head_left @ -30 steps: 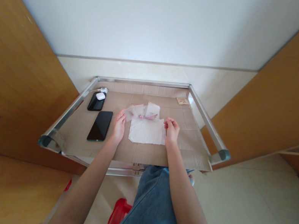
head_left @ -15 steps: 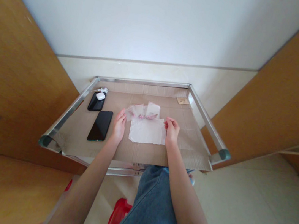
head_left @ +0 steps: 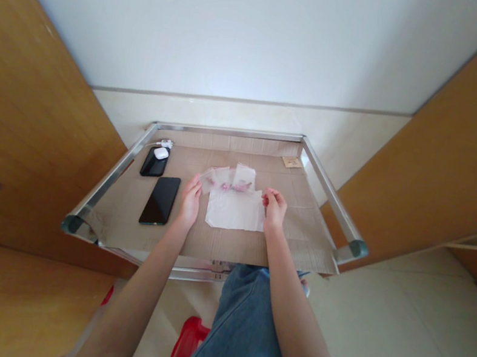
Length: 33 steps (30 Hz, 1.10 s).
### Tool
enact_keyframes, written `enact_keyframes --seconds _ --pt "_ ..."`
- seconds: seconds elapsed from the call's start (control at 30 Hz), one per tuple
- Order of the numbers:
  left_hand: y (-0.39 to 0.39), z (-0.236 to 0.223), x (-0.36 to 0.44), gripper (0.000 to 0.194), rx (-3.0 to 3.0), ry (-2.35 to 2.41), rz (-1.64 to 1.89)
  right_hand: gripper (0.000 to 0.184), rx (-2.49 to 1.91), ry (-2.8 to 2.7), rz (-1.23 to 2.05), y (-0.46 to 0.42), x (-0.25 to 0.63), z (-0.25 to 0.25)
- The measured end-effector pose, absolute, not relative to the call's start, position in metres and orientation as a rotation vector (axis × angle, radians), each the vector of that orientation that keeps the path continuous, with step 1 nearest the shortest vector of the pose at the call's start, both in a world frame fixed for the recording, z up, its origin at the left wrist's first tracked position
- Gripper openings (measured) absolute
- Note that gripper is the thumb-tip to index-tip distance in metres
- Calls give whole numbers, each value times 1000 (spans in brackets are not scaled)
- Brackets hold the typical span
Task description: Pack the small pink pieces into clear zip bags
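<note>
Several small clear plastic bags (head_left: 223, 177) with pinkish contents lie overlapping on the cardboard. Just in front of them is a thin white sheet (head_left: 235, 210), flat and slightly wrinkled; its material is hard to tell. My left hand (head_left: 191, 200) rests on its side at the left end of the bags, fingers extended and fingertips at the leftmost bag's edge. At the sheet's right edge, my right hand (head_left: 274, 208) has its fingers curled in and the thumb against them. Whatever lies between those fingertips is too small to make out.
Left of my hands lie a black phone (head_left: 160, 200) and a smaller black phone (head_left: 153, 164) with a white earbud case (head_left: 160, 153) on it. A tan card (head_left: 291, 161) sits at back right. A metal frame (head_left: 332, 195) edges the cardboard surface (head_left: 307, 231). Below is a red stool (head_left: 187, 345).
</note>
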<state>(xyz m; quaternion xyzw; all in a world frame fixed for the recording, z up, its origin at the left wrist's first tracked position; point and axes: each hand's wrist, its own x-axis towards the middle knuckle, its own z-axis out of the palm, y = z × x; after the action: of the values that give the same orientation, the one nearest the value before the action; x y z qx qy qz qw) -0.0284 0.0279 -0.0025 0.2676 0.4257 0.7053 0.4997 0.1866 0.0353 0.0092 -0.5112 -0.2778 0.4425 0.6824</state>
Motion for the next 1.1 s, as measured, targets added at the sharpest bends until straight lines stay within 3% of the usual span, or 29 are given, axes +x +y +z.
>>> enact_keyframes --seconds 1.1 --pt "27 -2 -28 25 649 1022 1709 25 -1185 -671 969 33 187 11"
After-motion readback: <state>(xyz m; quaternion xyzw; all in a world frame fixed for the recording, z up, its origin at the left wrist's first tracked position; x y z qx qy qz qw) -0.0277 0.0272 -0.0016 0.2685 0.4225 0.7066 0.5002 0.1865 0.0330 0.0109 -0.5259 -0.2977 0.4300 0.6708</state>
